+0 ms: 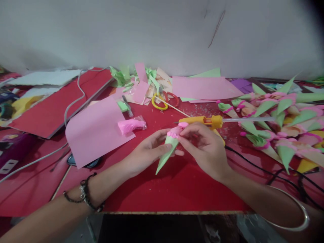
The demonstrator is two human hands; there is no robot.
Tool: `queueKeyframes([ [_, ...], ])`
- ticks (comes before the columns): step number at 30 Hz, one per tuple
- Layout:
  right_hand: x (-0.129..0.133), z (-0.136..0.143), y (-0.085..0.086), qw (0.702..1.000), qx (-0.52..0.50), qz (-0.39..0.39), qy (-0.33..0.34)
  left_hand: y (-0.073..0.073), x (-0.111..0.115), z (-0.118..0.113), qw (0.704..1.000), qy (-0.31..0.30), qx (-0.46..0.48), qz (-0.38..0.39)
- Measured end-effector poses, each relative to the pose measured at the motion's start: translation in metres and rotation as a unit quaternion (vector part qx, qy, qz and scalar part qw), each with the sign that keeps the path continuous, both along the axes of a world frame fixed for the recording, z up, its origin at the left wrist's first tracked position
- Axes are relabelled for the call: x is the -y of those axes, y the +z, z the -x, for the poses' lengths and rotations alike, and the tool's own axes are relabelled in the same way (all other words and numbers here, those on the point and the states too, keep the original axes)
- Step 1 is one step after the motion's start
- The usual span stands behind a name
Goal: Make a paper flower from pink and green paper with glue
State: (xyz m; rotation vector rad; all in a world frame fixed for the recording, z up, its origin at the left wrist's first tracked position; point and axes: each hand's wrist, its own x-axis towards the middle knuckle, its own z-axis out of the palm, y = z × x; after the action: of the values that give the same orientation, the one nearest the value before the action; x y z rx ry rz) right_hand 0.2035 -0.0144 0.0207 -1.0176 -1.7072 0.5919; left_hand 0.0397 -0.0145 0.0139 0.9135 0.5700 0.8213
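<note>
My left hand (149,148) is closed around a light green paper cone (165,157), whose pointed end slants down towards me. Small lumps of bright pink clay (172,135) line the cone's upper rim. At that rim, the thumb and fingers of my right hand (210,152) are pinched together on a bit of pink clay (183,125). Their tips partly cover it. Just beyond my right hand lies a yellow glue gun (193,120) with a clear glue stick (245,119) in its back. Left of the cone, a bigger lump of pink clay (129,126) sits in clear plastic.
Finished-looking paper cones with pink edging (286,118) are heaped at the right. Scissors (160,103) and paper scraps (140,82) lie at the back. Pink sheets (96,128) cover a phone (84,161) partly. A black cord (249,160) and white cable (76,98) cross the red table (177,195).
</note>
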Motion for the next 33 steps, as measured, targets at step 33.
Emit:
queueKeyframes([
  [33,-0.007,0.003,-0.016,0.955,-0.036,0.272,0.109,-0.002,-0.001,0.002,0.812,0.073,-0.455,-0.359],
])
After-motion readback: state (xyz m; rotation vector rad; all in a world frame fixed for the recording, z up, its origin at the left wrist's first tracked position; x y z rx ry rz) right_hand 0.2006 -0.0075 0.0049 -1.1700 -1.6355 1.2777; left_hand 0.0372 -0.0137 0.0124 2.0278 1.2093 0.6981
